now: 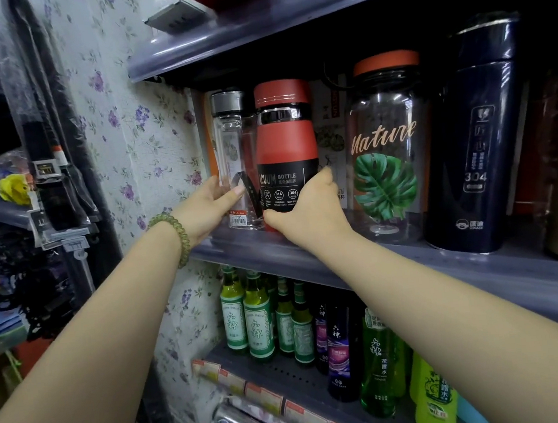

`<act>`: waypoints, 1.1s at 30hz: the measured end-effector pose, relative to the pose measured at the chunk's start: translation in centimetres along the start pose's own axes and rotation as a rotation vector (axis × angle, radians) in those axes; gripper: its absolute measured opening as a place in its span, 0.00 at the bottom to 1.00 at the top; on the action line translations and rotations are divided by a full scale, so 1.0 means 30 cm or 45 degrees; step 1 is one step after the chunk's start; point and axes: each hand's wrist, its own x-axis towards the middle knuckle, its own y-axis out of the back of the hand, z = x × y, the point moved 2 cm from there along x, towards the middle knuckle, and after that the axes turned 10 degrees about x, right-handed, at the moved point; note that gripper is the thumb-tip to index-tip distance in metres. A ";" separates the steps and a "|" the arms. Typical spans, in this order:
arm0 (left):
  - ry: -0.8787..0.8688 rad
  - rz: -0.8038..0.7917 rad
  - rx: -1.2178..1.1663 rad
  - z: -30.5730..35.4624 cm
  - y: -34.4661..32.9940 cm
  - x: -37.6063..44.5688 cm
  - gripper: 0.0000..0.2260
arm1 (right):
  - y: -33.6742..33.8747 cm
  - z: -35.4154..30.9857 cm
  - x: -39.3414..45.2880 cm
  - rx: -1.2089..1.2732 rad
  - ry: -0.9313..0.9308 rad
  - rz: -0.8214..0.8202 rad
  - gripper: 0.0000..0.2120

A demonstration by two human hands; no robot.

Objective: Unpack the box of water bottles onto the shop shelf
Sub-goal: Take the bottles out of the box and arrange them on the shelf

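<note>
A red vacuum bottle (285, 135) with a black label stands on the grey shelf (396, 261). My right hand (309, 215) grips its lower part, thumb at the base. To its left stands a clear glass bottle (232, 154) with a silver cap, and my left hand (206, 207) holds it low down, thumb across its front. Both bottles are upright and side by side. No box is in view.
Right of the red bottle stand a large clear "Nature" jug (387, 144) with an orange lid and a dark blue flask (477, 142). Green and purple bottles (258, 320) fill the shelf below. A floral wall (147, 149) bounds the left; another shelf (251, 24) hangs overhead.
</note>
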 end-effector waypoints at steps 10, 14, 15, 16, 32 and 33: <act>-0.126 0.425 -0.072 -0.010 0.031 -0.199 0.26 | 0.027 -0.041 -0.128 0.052 0.368 0.038 0.41; -0.103 0.551 -0.052 0.009 0.020 -0.320 0.21 | 0.057 -0.049 -0.219 0.195 0.598 0.027 0.33; -0.087 0.569 -0.041 0.012 0.016 -0.352 0.20 | 0.064 -0.047 -0.240 0.218 0.640 0.005 0.31; -0.074 0.582 -0.033 0.013 0.013 -0.384 0.19 | 0.070 -0.043 -0.260 0.243 0.662 -0.021 0.30; 0.272 1.068 0.041 0.006 -0.282 -1.205 0.17 | 0.062 0.218 -0.762 0.683 0.464 -0.735 0.24; 0.315 1.106 0.067 -0.011 -0.311 -1.273 0.17 | 0.045 0.249 -0.816 0.686 0.460 -0.795 0.24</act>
